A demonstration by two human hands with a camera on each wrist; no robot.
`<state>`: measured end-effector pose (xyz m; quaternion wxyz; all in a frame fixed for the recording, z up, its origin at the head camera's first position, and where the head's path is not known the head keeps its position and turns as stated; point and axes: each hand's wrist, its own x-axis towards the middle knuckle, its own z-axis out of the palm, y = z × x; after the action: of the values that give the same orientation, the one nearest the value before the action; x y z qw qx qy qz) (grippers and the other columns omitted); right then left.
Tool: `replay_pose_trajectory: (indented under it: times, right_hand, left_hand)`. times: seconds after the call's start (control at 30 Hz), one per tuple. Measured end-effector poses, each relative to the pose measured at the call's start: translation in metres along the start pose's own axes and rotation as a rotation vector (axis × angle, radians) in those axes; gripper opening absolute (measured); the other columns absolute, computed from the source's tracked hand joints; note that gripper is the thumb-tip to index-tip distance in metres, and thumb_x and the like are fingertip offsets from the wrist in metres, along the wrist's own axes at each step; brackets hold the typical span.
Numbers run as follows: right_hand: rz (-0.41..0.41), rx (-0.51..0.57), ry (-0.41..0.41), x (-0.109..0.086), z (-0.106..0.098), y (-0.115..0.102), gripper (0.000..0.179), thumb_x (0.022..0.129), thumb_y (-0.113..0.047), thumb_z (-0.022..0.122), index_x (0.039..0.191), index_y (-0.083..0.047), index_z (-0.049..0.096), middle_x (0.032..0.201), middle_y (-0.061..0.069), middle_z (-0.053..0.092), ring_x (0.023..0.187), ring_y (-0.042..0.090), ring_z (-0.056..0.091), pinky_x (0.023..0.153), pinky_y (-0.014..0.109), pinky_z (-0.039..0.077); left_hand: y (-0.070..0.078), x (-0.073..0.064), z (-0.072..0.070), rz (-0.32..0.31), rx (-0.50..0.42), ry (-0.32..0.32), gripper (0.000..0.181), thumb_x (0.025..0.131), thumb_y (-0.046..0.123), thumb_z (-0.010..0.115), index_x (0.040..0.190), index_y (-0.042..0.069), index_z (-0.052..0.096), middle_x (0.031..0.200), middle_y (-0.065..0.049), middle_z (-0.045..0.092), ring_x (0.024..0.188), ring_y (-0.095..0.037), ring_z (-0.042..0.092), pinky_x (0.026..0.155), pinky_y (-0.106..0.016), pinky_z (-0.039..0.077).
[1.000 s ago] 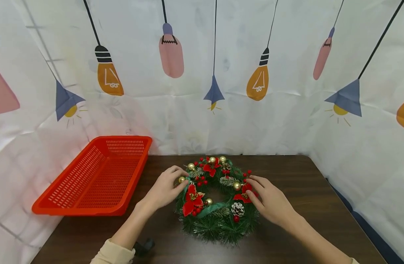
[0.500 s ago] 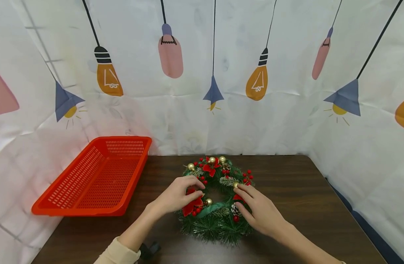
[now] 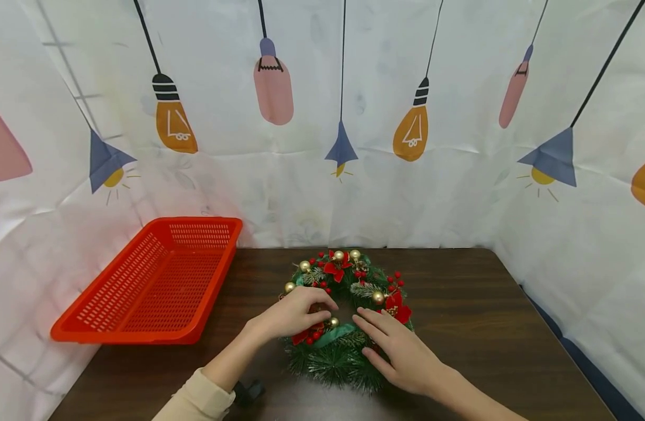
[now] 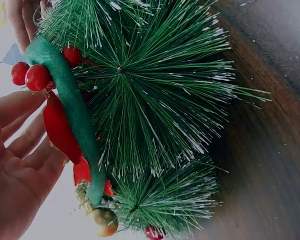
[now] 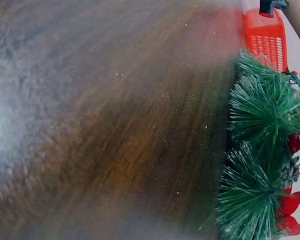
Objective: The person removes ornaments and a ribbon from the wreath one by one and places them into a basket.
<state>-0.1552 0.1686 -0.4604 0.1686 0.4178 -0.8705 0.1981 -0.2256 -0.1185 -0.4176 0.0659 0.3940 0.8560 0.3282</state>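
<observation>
A green Christmas wreath (image 3: 330, 363) lies on the dark wooden table, decorated with red poinsettias (image 3: 397, 308), gold balls (image 3: 378, 297), red berries and a green ribbon (image 3: 335, 335). Over its left side, my left hand (image 3: 296, 314) hovers with fingers loosely bent, covering much of the left poinsettia. In the left wrist view its fingers (image 4: 27, 142) lie behind a red petal (image 4: 61, 127). Across the wreath's lower right reaches my right hand (image 3: 403, 358), fingers nearly straight and pointing to the center. It hides the pinecone (image 5: 290, 170) from the head view. Neither hand grips anything.
A red plastic basket (image 3: 127, 338) with perforated sides stands at the table's left. Behind the table (image 3: 475, 327) hangs a white curtain (image 3: 296, 193) printed with lamps. A small black object (image 3: 248, 393) shows by my left sleeve (image 3: 203, 393).
Both hands have moved inward and toward the near side of the wreath, from its outer edges. The left gold ball and right poinsettia are uncovered again. Wreath and basket stay in place.
</observation>
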Motion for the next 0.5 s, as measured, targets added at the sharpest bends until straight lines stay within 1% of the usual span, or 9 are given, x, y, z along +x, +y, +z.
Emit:
replay_pose_trajectory:
  times: [0.13, 0.33, 0.5]
  right_hand:
    - [-0.029, -0.002, -0.052, -0.0023, 0.0035, -0.0008, 0.058, 0.105, -0.033, 0.062, 0.156, -0.012, 0.045, 0.162, 0.003, 0.038, 0.144, 0.023, 0.043, 0.111, 0.056, 0.037]
    - [-0.046, 0.010, -0.080, -0.0059, 0.0076, -0.0011, 0.057, 0.105, -0.032, 0.062, 0.155, -0.011, 0.046, 0.160, 0.003, 0.041, 0.142, 0.023, 0.045, 0.112, 0.057, 0.036]
    - [-0.049, 0.004, -0.092, -0.0091, 0.0092, -0.0015, 0.059, 0.104, -0.032, 0.064, 0.156, -0.010, 0.045, 0.161, 0.003, 0.040, 0.144, 0.023, 0.043, 0.113, 0.055, 0.035]
  left_hand:
    - [-0.0006, 0.0042, 0.0011, -0.002, -0.005, -0.033, 0.018, 0.103, 0.013, 0.065, 0.118, 0.012, 0.075, 0.111, 0.002, 0.073, 0.089, -0.001, 0.064, 0.080, -0.026, 0.054]
    - [-0.0013, 0.0082, 0.0030, -0.021, -0.012, -0.069, 0.020, 0.104, 0.014, 0.063, 0.120, 0.011, 0.075, 0.104, 0.005, 0.073, 0.068, -0.001, 0.058, 0.070, -0.025, 0.052]
    - [-0.0021, 0.0089, 0.0040, -0.033, -0.011, -0.096, 0.020, 0.105, 0.016, 0.062, 0.120, 0.010, 0.075, 0.104, 0.003, 0.074, 0.060, -0.001, 0.055, 0.066, -0.024, 0.050]
